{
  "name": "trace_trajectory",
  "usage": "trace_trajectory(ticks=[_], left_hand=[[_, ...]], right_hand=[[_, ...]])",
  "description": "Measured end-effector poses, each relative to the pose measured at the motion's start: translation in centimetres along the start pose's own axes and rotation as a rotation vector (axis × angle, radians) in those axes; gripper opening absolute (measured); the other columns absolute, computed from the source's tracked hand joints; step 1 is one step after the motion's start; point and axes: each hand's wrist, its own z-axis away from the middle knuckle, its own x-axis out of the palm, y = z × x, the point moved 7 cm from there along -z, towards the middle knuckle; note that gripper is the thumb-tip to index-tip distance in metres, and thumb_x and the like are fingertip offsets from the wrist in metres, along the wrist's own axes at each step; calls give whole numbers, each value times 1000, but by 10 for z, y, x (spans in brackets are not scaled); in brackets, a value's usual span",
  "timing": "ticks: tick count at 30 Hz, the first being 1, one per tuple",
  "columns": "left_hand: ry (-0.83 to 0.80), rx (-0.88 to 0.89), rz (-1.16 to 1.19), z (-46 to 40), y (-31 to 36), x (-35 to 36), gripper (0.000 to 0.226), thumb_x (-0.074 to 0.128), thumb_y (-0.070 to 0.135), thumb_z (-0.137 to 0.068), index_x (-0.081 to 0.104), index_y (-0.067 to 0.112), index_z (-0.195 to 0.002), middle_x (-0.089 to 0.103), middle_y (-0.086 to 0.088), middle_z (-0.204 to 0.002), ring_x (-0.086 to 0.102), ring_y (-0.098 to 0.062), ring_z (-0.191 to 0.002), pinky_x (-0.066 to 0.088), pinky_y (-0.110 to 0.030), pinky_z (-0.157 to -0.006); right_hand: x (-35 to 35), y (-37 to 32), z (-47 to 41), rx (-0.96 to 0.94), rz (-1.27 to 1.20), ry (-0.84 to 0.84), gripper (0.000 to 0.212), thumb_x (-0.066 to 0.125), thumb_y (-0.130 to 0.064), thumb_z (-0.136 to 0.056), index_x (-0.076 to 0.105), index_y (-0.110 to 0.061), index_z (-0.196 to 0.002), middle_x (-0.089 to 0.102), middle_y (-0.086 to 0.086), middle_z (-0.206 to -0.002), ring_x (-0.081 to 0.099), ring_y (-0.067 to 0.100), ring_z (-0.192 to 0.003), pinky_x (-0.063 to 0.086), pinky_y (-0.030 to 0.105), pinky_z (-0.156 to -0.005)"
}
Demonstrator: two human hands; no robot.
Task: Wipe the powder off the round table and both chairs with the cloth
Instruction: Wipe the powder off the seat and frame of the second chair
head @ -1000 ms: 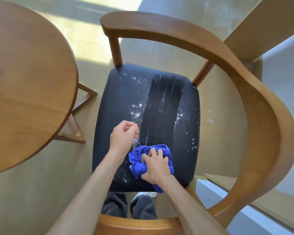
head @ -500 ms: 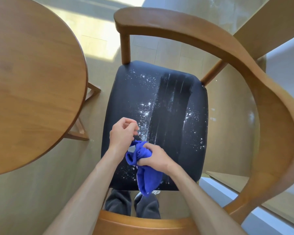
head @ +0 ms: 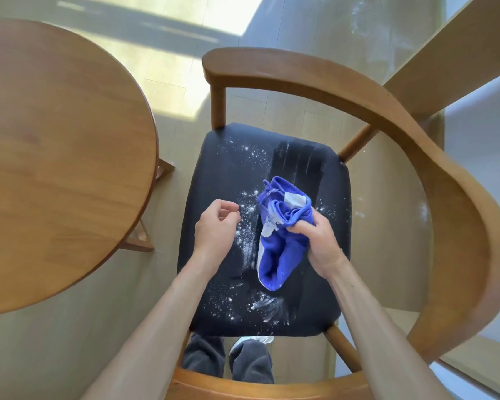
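Partly bunched cloth (head: 280, 243) in right hand (head: 319, 243), table (head: 55, 157) cropped

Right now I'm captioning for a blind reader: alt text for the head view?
A right hand holds a bunched blue cloth above a powder-speckled black chair seat; the left hand hovers empty beside it, a round wooden table at left.

The round table (head: 55, 157) stands left of the chair (head: 416, 157). Powder (head: 244, 209) lies on its seat (head: 214, 183). The cloth (head: 280, 226) hangs above the seat, right of the powder.

black padded seat of the wooden armchair (head: 223, 180) carries scattered white powder (head: 244, 223), with a wiped streak through it.
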Motion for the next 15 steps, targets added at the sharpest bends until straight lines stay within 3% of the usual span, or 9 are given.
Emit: trace_trajectory(ticks=[3,8,12,15], left_hand=[[-105,33,-1,6,15,11,26,53,6,-83,63,29,-88,69,8,-92,62,-10,-85,46,-24,-69],[-150,74,-23,13,33,13,30,53,5,-81,61,31,-93,69,12,-94,60,2,-78,43,-13,-63],[-216,164,-69,20,50,19,41,57,3,-76,59,31,-106,66,17,-103,58,-3,-101,47,-27,-88],[-283,274,-97,29,68,28,50,57,11,-67,55,37,-111,63,24,-110,51,4,-111,43,-25,-92]], right_hand=[[-5,-15,-1,-12,-108,36,30,54,-4,-70,66,-10,-97,67,7,-96,60,20,-91,49,30,-84],[-13,-29,5,-22,-161,108,28,40,7,-88,62,-7,-100,63,11,-101,56,23,-98,42,40,-95],[-15,-40,9,-88,16,140,24,54,0,-91,65,-12,-108,68,6,-108,61,19,-101,46,40,-97],[-13,-47,12,-149,128,127,29,66,-8,-88,63,-19,-114,71,-1,-110,65,14,-102,52,29,-89]])
